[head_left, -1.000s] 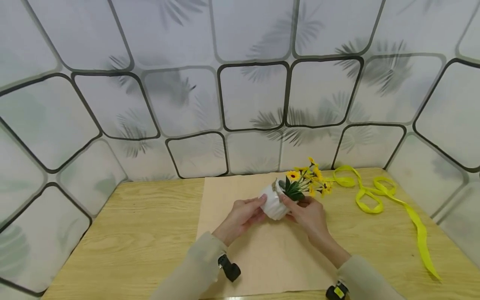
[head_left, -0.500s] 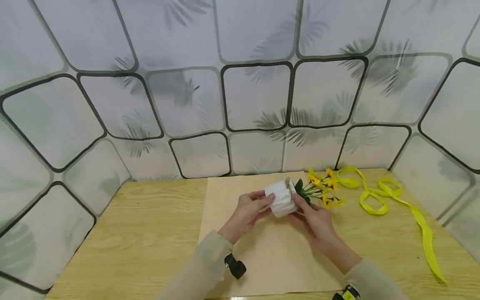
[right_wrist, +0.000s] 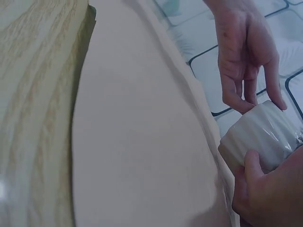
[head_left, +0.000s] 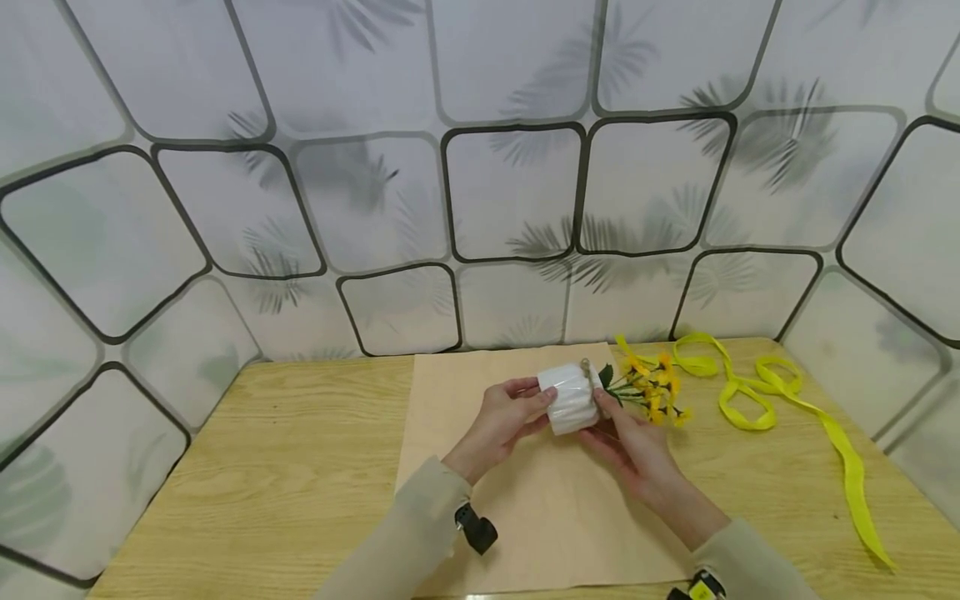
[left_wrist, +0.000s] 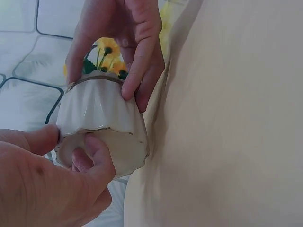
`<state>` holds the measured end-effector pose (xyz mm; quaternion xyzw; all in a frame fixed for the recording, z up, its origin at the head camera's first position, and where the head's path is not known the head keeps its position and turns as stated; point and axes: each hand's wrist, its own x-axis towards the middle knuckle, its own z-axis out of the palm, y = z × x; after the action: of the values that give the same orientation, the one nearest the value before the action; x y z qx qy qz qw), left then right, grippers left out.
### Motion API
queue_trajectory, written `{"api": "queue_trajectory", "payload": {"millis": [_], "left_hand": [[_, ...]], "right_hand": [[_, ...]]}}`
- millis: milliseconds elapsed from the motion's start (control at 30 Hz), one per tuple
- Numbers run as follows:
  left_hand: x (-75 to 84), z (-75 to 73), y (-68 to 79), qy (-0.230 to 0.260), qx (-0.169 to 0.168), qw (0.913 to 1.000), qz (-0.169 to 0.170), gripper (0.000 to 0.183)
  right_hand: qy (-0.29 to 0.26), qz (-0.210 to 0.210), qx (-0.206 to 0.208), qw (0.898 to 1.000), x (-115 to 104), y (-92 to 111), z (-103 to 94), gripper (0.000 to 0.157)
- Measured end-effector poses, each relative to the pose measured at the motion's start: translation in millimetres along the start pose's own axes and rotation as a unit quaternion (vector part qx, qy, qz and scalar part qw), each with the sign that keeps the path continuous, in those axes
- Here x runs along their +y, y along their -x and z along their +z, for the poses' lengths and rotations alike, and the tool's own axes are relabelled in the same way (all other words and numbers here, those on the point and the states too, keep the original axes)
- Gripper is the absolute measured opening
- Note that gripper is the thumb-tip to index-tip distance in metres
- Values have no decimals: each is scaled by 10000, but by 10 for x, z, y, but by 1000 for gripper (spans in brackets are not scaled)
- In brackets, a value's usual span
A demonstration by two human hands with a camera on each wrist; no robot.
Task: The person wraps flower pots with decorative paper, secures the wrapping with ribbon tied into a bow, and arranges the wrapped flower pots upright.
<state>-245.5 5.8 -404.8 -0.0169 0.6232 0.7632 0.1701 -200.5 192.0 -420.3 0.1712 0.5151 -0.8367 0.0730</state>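
A white fluted flowerpot (head_left: 566, 402) is held tipped on its side above a brown paper sheet (head_left: 540, 517). Yellow artificial flowers (head_left: 651, 387) with green leaves point right out of its mouth. My left hand (head_left: 498, 427) pinches the pot's base end; in the left wrist view its thumb lies on the outer wall and fingertips press the recessed underside (left_wrist: 120, 146). My right hand (head_left: 641, 458) grips the rim end, near a twine band (left_wrist: 97, 77), thumb on one side and fingers on the other. The right wrist view shows the pot (right_wrist: 260, 135) between both hands, flowers hidden.
A long yellow ribbon (head_left: 843, 454) lies in loops on the right of the wooden table (head_left: 300, 467). Patterned fabric (head_left: 510, 192) rises behind the table and at both sides. Dark straps (head_left: 476, 527) circle the wrists.
The pot has turned so its base faces left and its flowers point right, and has shifted slightly right. Both hands move with it and keep hold.
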Motion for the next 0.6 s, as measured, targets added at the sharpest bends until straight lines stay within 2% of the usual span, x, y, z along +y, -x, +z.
{"api": "queue_trajectory", "payload": {"millis": [100,600], "left_hand": [[14,6,2,-81,22,10000,40,47],[-15,2,-26,-232,76,9997,-49,45]], "right_hand": [[-193,62,-160,9997,-3,5,-10,16],[-323,449,-409,9976,2,2,-66,16]]}}
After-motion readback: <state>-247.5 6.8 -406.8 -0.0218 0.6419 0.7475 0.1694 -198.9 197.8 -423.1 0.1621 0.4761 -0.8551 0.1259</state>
